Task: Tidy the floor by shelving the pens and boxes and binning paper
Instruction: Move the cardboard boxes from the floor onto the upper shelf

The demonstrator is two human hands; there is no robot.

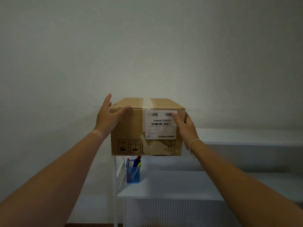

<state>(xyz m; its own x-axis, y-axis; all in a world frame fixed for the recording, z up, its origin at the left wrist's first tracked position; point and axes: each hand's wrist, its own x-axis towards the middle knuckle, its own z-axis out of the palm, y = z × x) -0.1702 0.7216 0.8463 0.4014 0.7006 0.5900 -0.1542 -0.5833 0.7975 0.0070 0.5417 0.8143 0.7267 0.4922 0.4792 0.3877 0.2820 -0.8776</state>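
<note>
You have the brown cardboard box (pixel 146 126), sealed with a strip of pale tape along its top and carrying a white shipping label (pixel 161 124) on the near face, up at the top level of the white metal shelf unit (pixel 165 192). Whether its base already rests on that top level or hangs just above it cannot be told, because the box hides the edge.

Your left hand (pixel 107 117) presses flat against the left side, thumb hooked over the top front edge. Your right hand (pixel 186 126) clasps the right front corner, thumb lying on the label and fingers wrapped round the side. So each hand's grip is a flat clamp on the box rather than a closed fist.

The cardboard looks stiff and keeps its shape, so squeezing the two sides should hold. The near face is torn low down, beside the printed handling symbols, so keep your fingers off that weakened patch. Its weight cannot be read, though you carry it at arm's length without visible strain. The taped label is probably slicker than bare board, so your right thumb may slip there.

On the shelf below stands a blue mesh pen cup (pixel 133 174) holding several coloured pens (pixel 136 162) upright, directly beneath the box's left half.
</note>
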